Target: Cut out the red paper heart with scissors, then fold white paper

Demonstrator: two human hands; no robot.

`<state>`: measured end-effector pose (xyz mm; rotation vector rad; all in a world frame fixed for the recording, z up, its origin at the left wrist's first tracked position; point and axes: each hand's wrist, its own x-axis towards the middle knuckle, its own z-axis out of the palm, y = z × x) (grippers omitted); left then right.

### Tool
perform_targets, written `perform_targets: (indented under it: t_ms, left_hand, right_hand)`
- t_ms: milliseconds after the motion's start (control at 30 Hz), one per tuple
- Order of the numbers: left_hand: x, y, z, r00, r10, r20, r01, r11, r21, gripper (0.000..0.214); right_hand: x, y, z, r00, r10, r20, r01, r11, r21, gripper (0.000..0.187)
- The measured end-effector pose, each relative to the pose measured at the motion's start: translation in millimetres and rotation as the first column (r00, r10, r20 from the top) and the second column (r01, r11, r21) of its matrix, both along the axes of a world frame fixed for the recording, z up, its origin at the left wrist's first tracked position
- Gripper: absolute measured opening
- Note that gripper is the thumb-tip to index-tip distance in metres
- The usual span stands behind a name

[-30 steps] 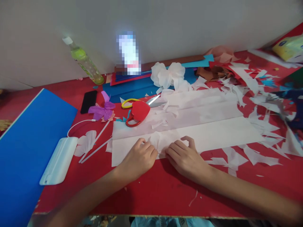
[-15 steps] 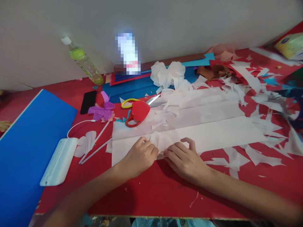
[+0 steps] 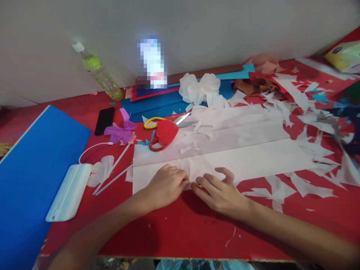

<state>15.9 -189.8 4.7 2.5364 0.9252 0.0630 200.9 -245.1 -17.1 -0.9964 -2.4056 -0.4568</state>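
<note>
My left hand (image 3: 168, 185) is closed, with its fingertips pinching the near end of a thin white paper petal (image 3: 195, 167). Close beside it, my right hand (image 3: 219, 191) pinches the same end, its index finger raised and bent. The fingertips nearly meet, and the gripped end is mostly hidden. Under the petal lies a folded white paper sheet (image 3: 261, 159). Scissors (image 3: 159, 148) with red and yellow handles rest on the sheet's far left part, partly under a red heart-shaped piece (image 3: 167, 131). A white paper flower (image 3: 199, 88) sits behind.
White paper scraps (image 3: 317, 150) spread over the right of the red table (image 3: 197, 232). To the left are a blue board (image 3: 42, 168), a white power bank (image 3: 69, 193), a purple paper flower (image 3: 122, 129) and a black phone (image 3: 104, 121). A bottle (image 3: 102, 77) leans against the wall.
My left hand has turned, its fingers drawing in closer together. My right fingertips have shifted slightly left, nearer to the left hand's. The petal lies flatter between them.
</note>
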Motion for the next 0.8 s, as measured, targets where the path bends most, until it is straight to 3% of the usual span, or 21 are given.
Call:
perform_targets:
  t_ms: [333, 800]
  left_hand:
    - [2.2, -2.7, -2.3, 0.991, 0.076, 0.108, -0.069, 0.995, -0.070, 0.009]
    - [5.5, -7.2, 1.6, 0.991, 0.074, 0.111, -0.062, 0.993, -0.105, 0.006]
  right_hand:
    - [0.5, 2.7, -8.3, 0.998, -0.040, -0.055, 0.039, 0.999, -0.030, 0.020]
    - [-2.0, 3.4, -14.1, 0.988, -0.133, -0.082, 0.123, 0.986, -0.116, 0.015]
